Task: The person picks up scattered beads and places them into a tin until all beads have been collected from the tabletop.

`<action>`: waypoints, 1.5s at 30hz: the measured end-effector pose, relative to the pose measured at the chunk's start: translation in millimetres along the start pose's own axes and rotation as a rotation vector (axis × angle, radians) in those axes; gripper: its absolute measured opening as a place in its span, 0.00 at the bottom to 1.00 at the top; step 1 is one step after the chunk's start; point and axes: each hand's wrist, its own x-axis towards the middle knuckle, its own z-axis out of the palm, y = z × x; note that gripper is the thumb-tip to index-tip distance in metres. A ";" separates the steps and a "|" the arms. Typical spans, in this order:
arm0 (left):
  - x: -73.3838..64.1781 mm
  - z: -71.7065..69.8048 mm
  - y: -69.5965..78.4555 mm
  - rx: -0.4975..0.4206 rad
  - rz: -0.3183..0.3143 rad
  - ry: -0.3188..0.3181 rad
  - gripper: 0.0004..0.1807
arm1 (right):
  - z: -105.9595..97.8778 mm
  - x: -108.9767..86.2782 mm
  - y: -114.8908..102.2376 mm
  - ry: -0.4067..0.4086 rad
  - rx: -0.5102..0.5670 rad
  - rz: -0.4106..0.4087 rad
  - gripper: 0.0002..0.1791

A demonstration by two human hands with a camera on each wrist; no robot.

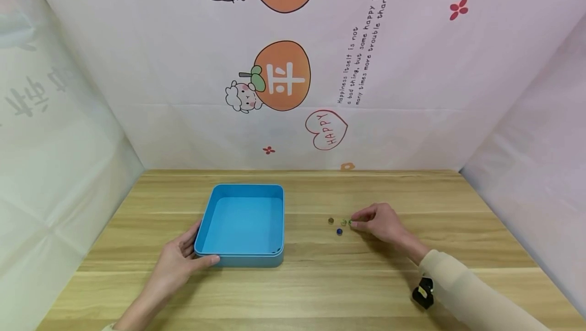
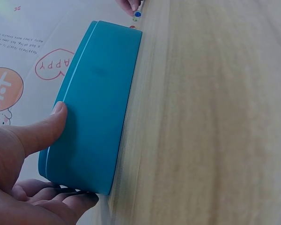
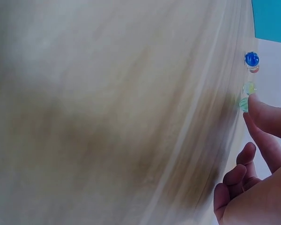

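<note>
A light-blue open-topped box (image 1: 244,227) stands on the table left of the middle. My left hand (image 1: 176,260) grips its near left corner, thumb (image 2: 59,123) on the front wall and fingers bent along the left side. Right of the box lie a brown marble (image 1: 331,220), a blue marble (image 1: 339,231) and a clear yellow-green marble (image 1: 344,222). Beside them my right hand (image 1: 382,223) pinches a green marble (image 3: 244,104) between thumb and forefinger, low over the wood, its other fingers curled in.
The wood-grain table (image 1: 320,290) runs back to a printed white cloth wall (image 1: 403,132). More cloth hangs at both sides. A small dark spot (image 1: 277,250) shows in the box's near right corner. A black device (image 1: 423,293) sits at the right wrist.
</note>
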 end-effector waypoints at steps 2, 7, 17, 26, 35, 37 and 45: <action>0.2 0.2 0.2 -0.003 0.004 -0.002 0.59 | 0.5 0.3 0.7 0.005 -0.014 -0.005 0.09; 0.1 0.3 0.7 0.000 0.006 -0.002 0.59 | 0.4 0.6 2.5 0.016 -0.035 -0.015 0.07; -0.8 0.3 1.1 0.004 -0.005 -0.001 0.59 | -3.1 -1.1 0.3 0.019 -0.015 -0.005 0.08; -1.4 0.3 0.6 0.008 -0.006 -0.003 0.59 | -11.5 -0.3 -5.4 0.000 0.043 0.031 0.09; -0.5 -0.2 0.2 0.015 -0.002 -0.003 0.59 | -18.8 3.1 -13.5 0.009 0.082 0.058 0.09; -0.4 -0.3 0.5 0.014 -0.004 -0.003 0.59 | -20.1 4.1 -15.7 0.017 0.066 0.042 0.09; -0.5 -0.4 0.8 0.015 -0.013 -0.004 0.59 | -24.3 7.4 -29.1 0.024 0.021 -0.004 0.10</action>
